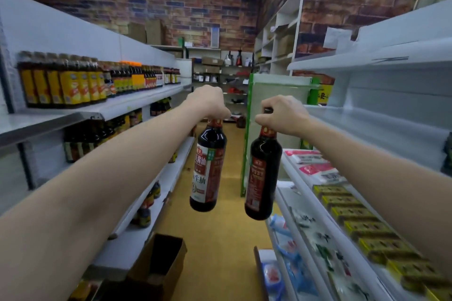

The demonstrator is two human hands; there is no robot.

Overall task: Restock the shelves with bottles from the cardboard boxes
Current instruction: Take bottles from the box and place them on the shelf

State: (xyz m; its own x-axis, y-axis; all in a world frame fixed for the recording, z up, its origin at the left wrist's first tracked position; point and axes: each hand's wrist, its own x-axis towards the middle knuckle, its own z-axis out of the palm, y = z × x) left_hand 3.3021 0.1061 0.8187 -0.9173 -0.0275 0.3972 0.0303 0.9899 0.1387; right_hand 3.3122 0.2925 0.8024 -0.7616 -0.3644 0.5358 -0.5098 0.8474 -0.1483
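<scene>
Both arms reach forward down the aisle, each hand carrying a dark soy-sauce bottle by its top. The left hand (208, 101) is curled over the cap of the left bottle (208, 166), whose body hangs wholly below the fist, neck up and base down, its long axis near vertical with the base tipped slightly leftward. The right hand (283, 115) wraps its fingers round the cap and neck of the right bottle (264, 173), which likewise dangles beneath the grip, upright, base swung a little left. The two bottles hang side by side over the yellow floor (220, 239), near each other but apart, between the left shelves (137, 102) and the right shelves (367, 117). An open cardboard box (159, 261) sits below.
</scene>
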